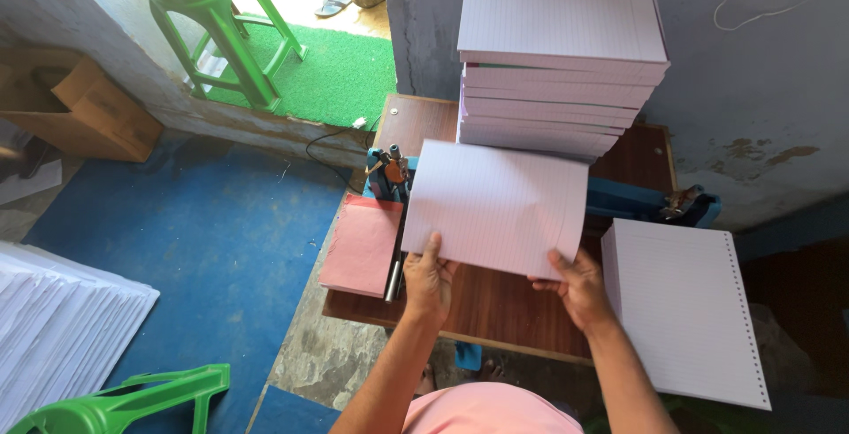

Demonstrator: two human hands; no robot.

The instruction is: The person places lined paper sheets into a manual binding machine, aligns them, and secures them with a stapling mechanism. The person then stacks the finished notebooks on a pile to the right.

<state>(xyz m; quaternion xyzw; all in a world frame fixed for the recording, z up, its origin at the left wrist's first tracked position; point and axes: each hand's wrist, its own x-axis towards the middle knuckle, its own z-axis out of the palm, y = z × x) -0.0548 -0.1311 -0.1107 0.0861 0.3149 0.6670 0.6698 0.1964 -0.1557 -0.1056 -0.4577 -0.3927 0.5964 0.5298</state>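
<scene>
Paper sheaf (pixel 495 208), light and floppy, likely sagging; left hand (pixel 429 279) and right hand (pixel 579 288) both clenched, pinching lower corners above desk (pixel 495 306); best supporting both edges.

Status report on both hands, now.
Left hand and right hand grip paper bundle above wooden table. Tall paper stack behind. Nothing blocking.

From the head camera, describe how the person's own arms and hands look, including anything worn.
Both forearms are bare, with no sleeves reaching them. The left hand and right hand wear no gloves; no rings, watch or bracelet show. A pink garment covers the body at the bottom edge of the view.
</scene>
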